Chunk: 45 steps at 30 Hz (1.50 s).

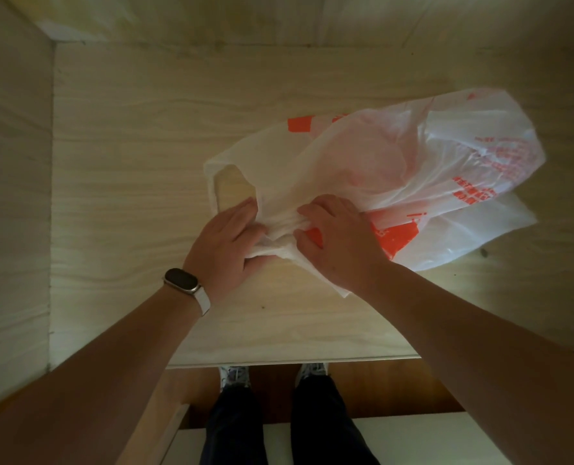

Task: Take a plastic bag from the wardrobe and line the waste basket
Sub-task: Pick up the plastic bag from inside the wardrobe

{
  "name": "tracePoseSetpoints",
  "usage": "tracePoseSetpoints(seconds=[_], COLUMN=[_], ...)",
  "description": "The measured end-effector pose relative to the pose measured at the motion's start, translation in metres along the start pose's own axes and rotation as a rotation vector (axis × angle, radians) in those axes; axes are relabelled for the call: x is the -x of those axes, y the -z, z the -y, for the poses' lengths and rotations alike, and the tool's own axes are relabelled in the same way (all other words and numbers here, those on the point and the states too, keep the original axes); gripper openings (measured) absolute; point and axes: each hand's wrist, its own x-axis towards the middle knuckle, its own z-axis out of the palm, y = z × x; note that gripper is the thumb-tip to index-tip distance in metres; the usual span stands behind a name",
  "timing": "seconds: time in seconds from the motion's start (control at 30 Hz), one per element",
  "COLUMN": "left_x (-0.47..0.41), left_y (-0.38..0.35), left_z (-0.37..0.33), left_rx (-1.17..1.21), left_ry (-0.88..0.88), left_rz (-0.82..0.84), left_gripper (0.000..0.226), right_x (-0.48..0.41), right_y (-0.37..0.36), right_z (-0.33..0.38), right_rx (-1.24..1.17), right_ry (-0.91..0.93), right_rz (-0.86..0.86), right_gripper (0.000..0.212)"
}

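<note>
- Two bare hands work a white plastic bag (396, 169) with orange print, lying on a pale wooden wardrobe shelf (128, 162).
- The left hand (225, 246), at 7 o'clock of the bag, pinches bunched film between thumb and fingers; a dark watch (182, 280) on a white strap sits at its wrist.
- The right hand (339, 236), just beside it, curls its fingers into the same gathered folds.
- The bag's bulk billows toward 2 o'clock, one handle loop lying open at 10 o'clock of the left hand.
- Below the shelf edge, at 6 o'clock, dark trousers (232, 427) and pale shoes (233, 375) stand on brown floor.
</note>
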Motion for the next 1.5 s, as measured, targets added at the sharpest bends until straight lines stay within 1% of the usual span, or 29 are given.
tracePoseSetpoints(seconds=[0.1,0.13,0.23,0.27,0.37,0.43,0.5,0.6,0.67,0.73,0.8,0.83,0.9,1.03,1.13,1.2,1.3,1.37,1.43,1.5], left_x=[-0.005,-0.007,-0.013,-0.016,-0.025,-0.033,-0.040,-0.046,-0.047,-0.049,-0.051,-0.052,-0.052,-0.047,-0.034,-0.023,-0.003,0.012,0.027,0.043], left_y=[0.001,0.004,0.014,0.018,0.034,0.052,0.072,0.103,0.123,0.145,0.171,0.183,0.209,0.258,0.291,0.311,0.335,0.347,0.358,0.370], left_z=[-0.008,-0.013,-0.029,-0.036,-0.057,-0.071,-0.086,-0.106,-0.119,-0.131,-0.143,-0.150,-0.164,-0.184,-0.199,-0.212,-0.230,-0.238,-0.246,-0.252], left_rx=[0.079,0.128,0.327,0.377,0.541,0.664,0.727,0.783,0.905,1.059,1.147,1.148,1.076,0.852,0.703,0.631,0.552,0.557,0.573,0.551], left_ry=[0.046,0.111,0.423,0.501,0.648,0.700,0.726,0.760,0.820,0.847,0.850,0.842,0.812,0.795,0.766,0.744,0.683,0.650,0.635,0.624], left_rz=[-0.067,-0.084,-0.154,-0.197,-0.335,-0.413,-0.465,-0.513,-0.522,-0.545,-0.583,-0.598,-0.630,-0.683,-0.753,-0.784,-0.823,-0.849,-0.848,-0.829], left_gripper=[0.034,0.035,0.035,0.034,0.023,0.006,0.015,0.023,0.034,0.035,0.031,0.029,0.028,0.011,0.026,0.031,0.028,0.023,0.019,0.020], right_x=[0.005,0.006,0.008,0.010,0.016,0.022,0.028,0.038,0.047,0.055,0.063,0.066,0.074,0.093,0.110,0.121,0.134,0.144,0.153,0.161], right_y=[-0.001,-0.001,0.003,0.006,0.017,0.028,0.040,0.059,0.074,0.090,0.107,0.116,0.136,0.173,0.199,0.213,0.228,0.233,0.239,0.242], right_z=[0.000,0.000,0.004,0.006,0.017,0.028,0.041,0.062,0.076,0.090,0.104,0.111,0.126,0.153,0.170,0.181,0.199,0.211,0.225,0.241], right_rx=[-0.023,-0.036,-0.097,-0.111,-0.144,-0.195,-0.233,-0.249,-0.228,-0.195,-0.165,-0.153,-0.129,-0.036,0.032,0.018,-0.037,-0.061,-0.069,-0.078], right_ry=[0.001,-0.003,-0.020,-0.017,0.003,0.010,0.026,0.036,0.034,0.052,0.076,0.086,0.106,0.171,0.244,0.297,0.386,0.443,0.479,0.511], right_rz=[0.007,0.012,0.006,-0.006,-0.044,-0.074,-0.113,-0.160,-0.195,-0.236,-0.281,-0.301,-0.328,-0.354,-0.400,-0.413,-0.367,-0.326,-0.293,-0.257], right_gripper=[0.044,0.044,0.043,0.045,0.050,0.050,0.047,0.046,0.047,0.047,0.044,0.043,0.042,0.046,0.049,0.052,0.057,0.058,0.058,0.059])
